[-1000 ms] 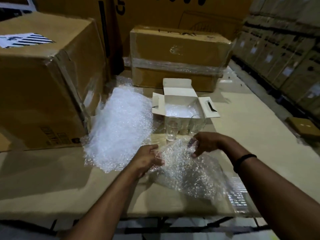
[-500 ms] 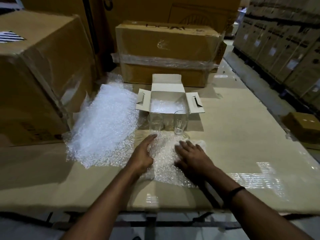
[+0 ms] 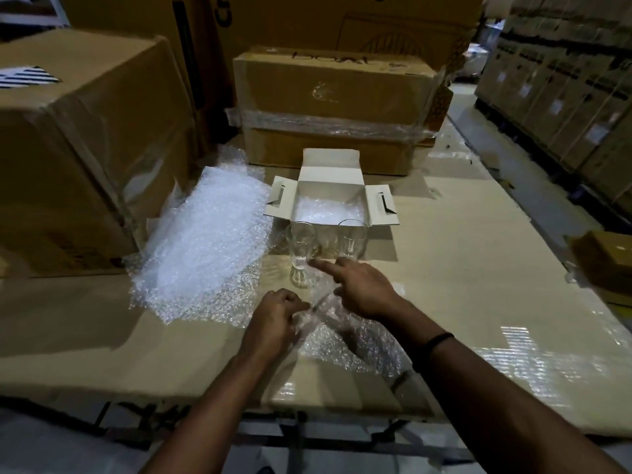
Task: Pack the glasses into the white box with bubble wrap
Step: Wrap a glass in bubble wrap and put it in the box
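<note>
Brown cartons (image 3: 85, 142) crowd the back and left of a cardboard-covered tabletop (image 3: 461, 285) in a dim warehouse. At the centre the white box (image 3: 330, 189) stands open, its floor lined with bubble wrap. The two glasses stand upright and unwrapped just in front of it, the left glass (image 3: 301, 254) slightly nearer than the right glass (image 3: 352, 239). A loose pile of wrap (image 3: 205, 241) lies to their left. Nearer the person, the left hand (image 3: 277, 319) has its fingers (image 3: 290, 301) curled, pinching the lifted edge of a single sheet (image 3: 349, 340). The right hand (image 3: 362, 289) stretches its index finger to the left glass's stem, at or very near contact; whether its thumb grips the sheet I cannot tell. The step looks like readying this sheet for the first glass. Next, that glass needs lifting clear of its neighbour, laying on the sheet and rolling up.
</note>
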Tool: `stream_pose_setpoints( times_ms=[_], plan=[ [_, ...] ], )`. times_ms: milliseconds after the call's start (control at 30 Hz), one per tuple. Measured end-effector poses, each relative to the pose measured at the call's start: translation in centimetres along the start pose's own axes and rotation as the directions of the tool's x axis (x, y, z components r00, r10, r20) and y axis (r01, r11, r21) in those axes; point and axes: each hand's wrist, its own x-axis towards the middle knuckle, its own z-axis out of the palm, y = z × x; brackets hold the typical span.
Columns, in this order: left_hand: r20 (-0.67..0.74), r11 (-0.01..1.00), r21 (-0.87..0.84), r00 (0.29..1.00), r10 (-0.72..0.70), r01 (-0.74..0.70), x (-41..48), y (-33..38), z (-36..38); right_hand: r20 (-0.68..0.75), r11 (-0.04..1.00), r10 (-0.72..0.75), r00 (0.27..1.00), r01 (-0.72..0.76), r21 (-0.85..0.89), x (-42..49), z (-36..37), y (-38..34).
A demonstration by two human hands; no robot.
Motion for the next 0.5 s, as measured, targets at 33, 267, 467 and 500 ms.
stream_pose_setpoints(
  times_ms=[33,267,467,500],
  plan=[
    [-0.033,0.996,0.051,0.996,0.080,-0.078,-0.2,0.0,0.1,0.021,0.994,-0.052,0.998,0.053,-0.092,0.4,-0.3,-0.2],
    [-0.168,0.918,-0.261,0.923,-0.348,0.298,-0.9,0.0,0.6,-0.182,0.936,0.201,0.963,-0.134,0.325,0.8,-0.1,2.0],
    [-0.231,0.977,-0.204,0.967,-0.103,0.056,-0.6,1.0,1.5,-0.089,0.745,0.416,0.905,-0.282,0.604,-1.2,0.4,5.1],
    [-0.227,0.992,-0.119,0.974,0.009,-0.037,-0.5,1.0,1.6,-0.066,0.714,0.451,0.890,-0.315,0.625,-1.6,0.3,5.7]
  ],
)
